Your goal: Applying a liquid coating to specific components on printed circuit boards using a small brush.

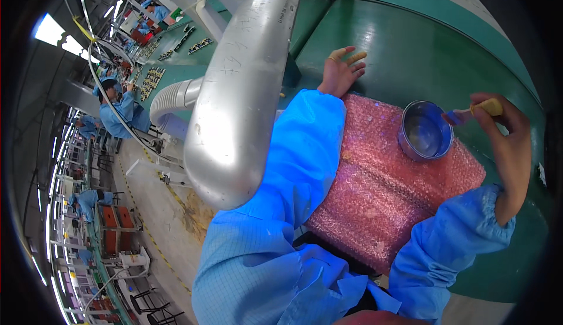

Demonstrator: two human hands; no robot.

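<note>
A pink bubble-wrap sheet [375, 207] lies over the near part of the green table, with a round metal tin [409, 143] standing upright on it. Inside the tin some liquid seems to shine. My right hand [509, 125] is closed on a small brush [460, 116], its dark bristle end pointing left at the tin's right rim. Whether the bristles touch the rim I cannot tell. Just beyond the wrap's far left corner, my left hand [339, 74] is above the tabletop, fingers spread and holding nothing. Yellow finger covers show on both hands.
A silver fume hood [240, 96] on a ribbed hose [176, 101] hangs close to my left arm. The green table [404, 43] stretches beyond my hands. Far left, a co-worker [120, 111] sits by rows of small parts [152, 83].
</note>
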